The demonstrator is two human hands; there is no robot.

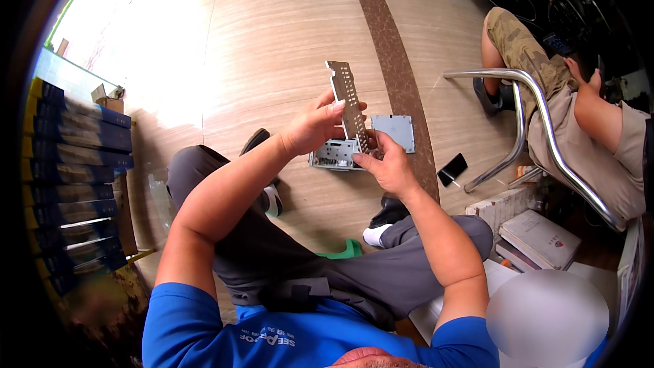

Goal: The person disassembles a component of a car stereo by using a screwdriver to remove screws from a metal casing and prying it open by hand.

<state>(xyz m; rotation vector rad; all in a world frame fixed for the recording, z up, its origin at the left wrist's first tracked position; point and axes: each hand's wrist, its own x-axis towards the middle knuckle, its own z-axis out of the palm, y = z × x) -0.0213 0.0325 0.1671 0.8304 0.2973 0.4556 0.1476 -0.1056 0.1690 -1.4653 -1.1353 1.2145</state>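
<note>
A long, narrow metal panel [349, 101] with rows of small holes stands tilted in front of me, held between both hands. Around its middle, my left hand [315, 124] is closed, the thumb on the face and fingertips showing past the far edge. My right hand [390, 165] pinches the panel's lower end between thumb and fingers. Directly behind and below it, an opened metal case [334, 155] with parts inside rests on the floor, partly hidden by the hands. A flat grey-blue metal cover [395, 131] lies just right of the case.
A black phone [452, 169] lies on the floor at right, near a chrome-legged chair [538, 105] where another person sits. Blue boxes [78, 157] are stacked at far left. Books [541, 240] lie at lower right. A green stool edge [349, 250] shows below me.
</note>
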